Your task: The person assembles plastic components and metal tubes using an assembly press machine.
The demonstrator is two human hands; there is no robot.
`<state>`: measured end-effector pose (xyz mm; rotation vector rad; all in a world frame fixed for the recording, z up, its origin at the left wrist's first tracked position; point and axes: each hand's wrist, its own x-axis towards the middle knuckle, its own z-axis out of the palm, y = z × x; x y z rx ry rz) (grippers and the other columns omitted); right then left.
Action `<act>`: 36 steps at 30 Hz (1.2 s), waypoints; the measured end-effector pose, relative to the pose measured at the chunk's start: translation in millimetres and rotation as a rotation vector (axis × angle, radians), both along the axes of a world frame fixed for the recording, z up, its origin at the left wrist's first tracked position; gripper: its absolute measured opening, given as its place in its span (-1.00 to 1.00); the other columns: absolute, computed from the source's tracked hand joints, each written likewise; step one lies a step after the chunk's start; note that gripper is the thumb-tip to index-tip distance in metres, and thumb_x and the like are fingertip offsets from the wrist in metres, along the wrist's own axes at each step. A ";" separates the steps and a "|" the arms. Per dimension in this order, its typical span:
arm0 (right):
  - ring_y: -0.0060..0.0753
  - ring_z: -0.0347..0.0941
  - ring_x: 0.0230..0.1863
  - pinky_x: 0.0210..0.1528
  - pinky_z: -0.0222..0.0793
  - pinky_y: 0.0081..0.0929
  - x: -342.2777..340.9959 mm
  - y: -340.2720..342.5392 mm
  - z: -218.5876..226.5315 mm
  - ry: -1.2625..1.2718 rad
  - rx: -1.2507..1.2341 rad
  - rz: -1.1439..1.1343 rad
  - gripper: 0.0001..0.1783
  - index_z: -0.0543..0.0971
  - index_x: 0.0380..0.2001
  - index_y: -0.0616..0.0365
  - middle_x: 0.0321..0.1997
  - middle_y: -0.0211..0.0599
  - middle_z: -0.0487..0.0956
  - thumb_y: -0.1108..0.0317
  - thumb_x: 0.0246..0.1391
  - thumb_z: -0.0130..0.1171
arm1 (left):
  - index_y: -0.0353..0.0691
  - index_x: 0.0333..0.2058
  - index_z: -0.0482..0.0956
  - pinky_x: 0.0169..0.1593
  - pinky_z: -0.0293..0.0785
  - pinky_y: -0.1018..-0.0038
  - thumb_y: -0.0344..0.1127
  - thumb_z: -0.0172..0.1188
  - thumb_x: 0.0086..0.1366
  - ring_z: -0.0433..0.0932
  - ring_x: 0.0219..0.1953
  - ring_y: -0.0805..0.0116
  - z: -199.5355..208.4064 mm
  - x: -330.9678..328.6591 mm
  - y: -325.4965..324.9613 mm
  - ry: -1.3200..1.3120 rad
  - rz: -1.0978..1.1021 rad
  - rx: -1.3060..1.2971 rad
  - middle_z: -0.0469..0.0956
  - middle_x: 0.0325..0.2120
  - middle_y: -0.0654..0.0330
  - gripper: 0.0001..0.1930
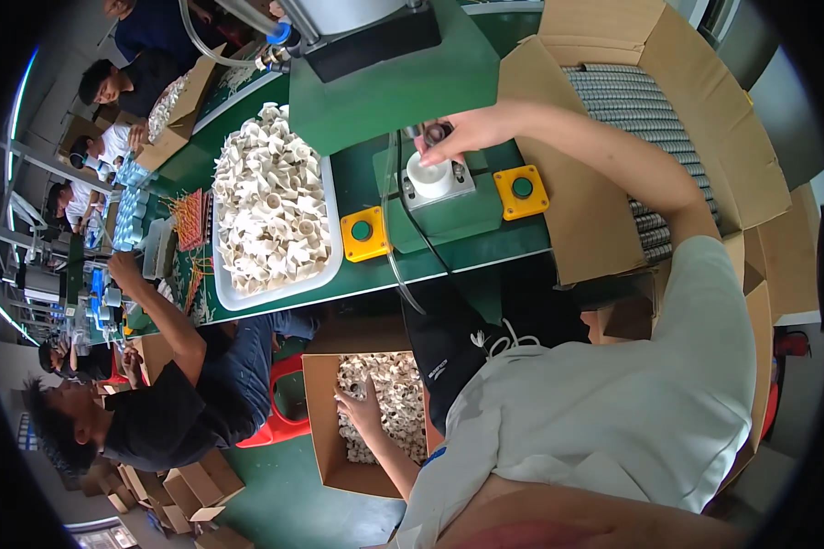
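Observation:
My right hand [471,133] reaches under the green press head [394,87], its fingers bent together just above a white round cup-like piece [428,177]. That piece stands on a metal plate [462,183] on the green press base. A small dark shiny part shows at the fingertips; whether I grip it or it belongs to the press, I cannot tell. Low on the left, my left hand [363,409] is over an open cardboard box [319,412] holding many small white pieces [394,393]. Its thumb and fingers are apart, with nothing clearly held.
Yellow button boxes [364,234] [522,192] flank the press base. A white tray [334,238] heaped with white pieces sits to its left. At right, a large carton [604,27] holds rows of grey ring stacks [627,101]. A seated co-worker [174,403] is close at left.

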<state>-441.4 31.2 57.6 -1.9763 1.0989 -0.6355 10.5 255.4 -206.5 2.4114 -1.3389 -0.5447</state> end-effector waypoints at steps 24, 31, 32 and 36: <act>-0.77 -0.04 -0.84 -0.81 -0.20 -0.75 14.5 13.0 10.1 -0.361 0.306 -0.086 -0.72 0.54 -0.29 0.34 -0.73 -0.48 0.32 0.27 0.23 0.20 | -0.25 -0.22 0.62 -0.17 0.51 0.28 -0.50 0.28 0.08 0.58 -0.28 0.06 200.0 -90.1 -198.9 -0.321 -0.631 -0.701 0.61 -0.29 0.11 -0.76; -0.76 -0.03 -0.83 -0.77 -0.18 -0.75 16.0 22.5 9.9 -0.298 0.166 -0.132 -0.73 0.54 -0.36 0.32 -0.68 -0.41 0.41 0.27 0.22 0.21 | -0.24 -0.20 0.63 -0.18 0.53 0.30 -0.46 0.32 0.06 0.58 -0.31 0.04 228.9 -98.2 -199.0 -0.269 -0.708 -0.545 0.61 -0.29 0.11 -0.73; -0.76 -0.03 -0.82 -0.77 -0.17 -0.75 16.7 20.7 5.5 -0.350 0.174 -0.119 -0.73 0.55 -0.36 0.32 -0.66 -0.39 0.44 0.27 0.20 0.23 | -0.25 -0.19 0.63 -0.18 0.53 0.32 -0.48 0.33 0.06 0.58 -0.33 0.07 229.9 -96.1 -199.6 -0.242 -0.735 -0.602 0.61 -0.30 0.10 -0.72; -0.76 0.02 -0.82 -0.76 -0.16 -0.77 21.1 21.4 -4.3 -0.581 0.344 -0.076 -0.73 0.56 -0.41 0.30 -0.65 -0.37 0.49 0.27 0.17 0.26 | -0.33 -0.17 0.62 -0.20 0.54 0.36 -0.57 0.29 0.08 0.58 -0.34 0.16 255.8 -119.7 -187.7 -0.033 -0.661 -0.674 0.60 -0.27 0.10 -0.71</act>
